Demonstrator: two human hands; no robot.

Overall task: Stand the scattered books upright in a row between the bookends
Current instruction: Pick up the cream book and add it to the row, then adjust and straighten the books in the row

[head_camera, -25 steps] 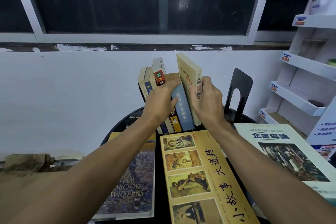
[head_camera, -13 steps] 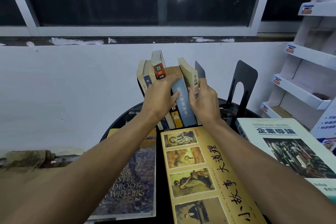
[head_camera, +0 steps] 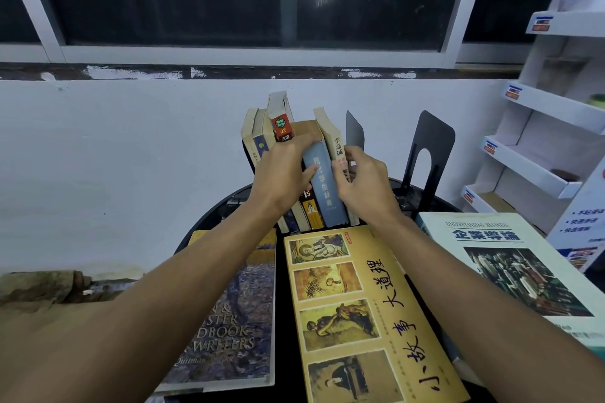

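Both forearms are stretched forward from the near edge, and the hands meet at a row of books (head_camera: 294, 173) standing to the left of the black bookend (head_camera: 429, 154). The left hand (head_camera: 281, 170) is laid palm-down over the spines, its fingers curled across the top of the blue-grey book (head_camera: 325, 193) and its thumb pressed on that spine. The right hand (head_camera: 366, 183), nearer the bookend, is closed round the cream book (head_camera: 335, 141), with the thumb on the spine side and the fingers wrapped behind.

The standing books are held with long axes roughly upright and spines turned toward the camera; the tops lean slightly left, away from the bookend. At least five spines are counted, the exact number being hidden by the hands. A thin dark plate (head_camera: 355, 134) stands between the cream book and the bookend; what it is cannot be told.

Three books lie flat, covers up, nearer than the bookend: a white book (head_camera: 510, 268) just below it, a yellow book (head_camera: 360, 304) further left, and a purple book (head_camera: 235, 321) furthest left.
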